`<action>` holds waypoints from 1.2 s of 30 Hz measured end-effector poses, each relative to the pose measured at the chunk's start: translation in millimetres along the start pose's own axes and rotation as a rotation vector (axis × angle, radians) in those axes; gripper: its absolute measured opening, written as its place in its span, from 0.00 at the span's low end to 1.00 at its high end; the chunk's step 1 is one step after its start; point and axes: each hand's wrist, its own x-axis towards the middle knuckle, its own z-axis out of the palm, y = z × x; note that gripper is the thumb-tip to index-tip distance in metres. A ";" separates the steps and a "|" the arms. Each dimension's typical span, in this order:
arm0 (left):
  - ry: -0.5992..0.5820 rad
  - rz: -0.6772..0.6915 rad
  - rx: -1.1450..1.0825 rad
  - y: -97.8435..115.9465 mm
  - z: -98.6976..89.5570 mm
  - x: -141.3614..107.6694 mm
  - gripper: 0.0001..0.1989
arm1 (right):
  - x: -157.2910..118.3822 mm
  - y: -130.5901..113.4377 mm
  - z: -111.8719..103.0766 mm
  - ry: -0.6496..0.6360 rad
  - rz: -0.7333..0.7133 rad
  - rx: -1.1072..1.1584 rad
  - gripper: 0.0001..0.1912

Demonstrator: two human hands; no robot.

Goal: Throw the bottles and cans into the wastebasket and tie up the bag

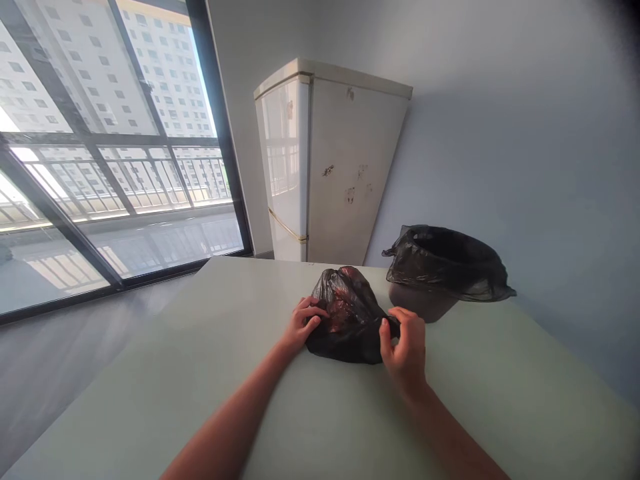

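A crumpled black plastic bag (357,340) lies on the pale table in front of me, with reddish contents showing dimly through its thin film. On its left side, my left hand (301,323) grips the bag's edge with curled fingers. At the bag's right end, my right hand (409,343) pinches a gathered piece of the plastic between thumb and fingers. What exactly is inside the bag cannot be made out.
A bin (423,303) with a black liner (425,267) folded over its rim stands at the table's back right, by the wall. Behind the table (200,373) is a white refrigerator (350,147). Glass sliding doors (125,140) to a railed balcony are on the left.
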 end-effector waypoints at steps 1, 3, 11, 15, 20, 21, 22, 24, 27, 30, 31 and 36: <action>-0.011 0.003 0.027 -0.1 0.5 0.0 0.28 | -0.5 -0.8 -2.5 0.042 -0.061 -0.031 0.13; -0.007 0.006 0.052 -0.2 1.7 0.2 0.24 | -3.1 -5.8 -10.0 0.097 -0.244 -0.059 0.15; 0.001 -0.030 -0.036 -2.2 8.4 2.3 0.16 | -16.4 -44.9 -9.3 -0.601 -0.785 0.234 0.12; 0.102 -0.117 -0.181 -6.8 6.8 2.4 0.21 | -17.0 -34.7 7.0 -0.535 -0.522 0.168 0.19; -0.027 -0.040 -0.138 -4.2 4.1 1.2 0.29 | -11.0 -16.1 12.3 -0.465 -0.306 0.005 0.20; -0.074 -0.012 -0.083 -3.0 4.3 1.3 0.30 | -9.8 -14.7 11.8 -0.452 -0.291 -0.018 0.20; -0.110 0.009 -0.029 -2.0 4.7 1.6 0.28 | -8.7 -14.0 11.0 -0.430 -0.282 -0.031 0.20; -0.121 0.018 0.012 -1.0 5.7 2.3 0.17 | -7.1 -14.8 8.1 -0.367 -0.274 -0.025 0.19; -0.025 -0.032 -0.127 -2.3 5.8 3.1 0.11 | -6.8 -18.9 1.8 -0.306 -0.306 0.026 0.15; 0.110 -0.108 -0.287 -5.2 3.3 3.3 0.11 | -10.9 -23.5 -1.2 -0.408 -0.486 0.141 0.15; 0.148 -0.126 -0.320 -6.0 2.2 3.4 0.12 | -13.0 -24.4 -0.6 -0.450 -0.542 0.171 0.17; 0.264 -0.180 -0.462 -3.2 -1.3 5.6 0.11 | -21.4 -20.5 9.0 -0.432 -0.448 0.068 0.15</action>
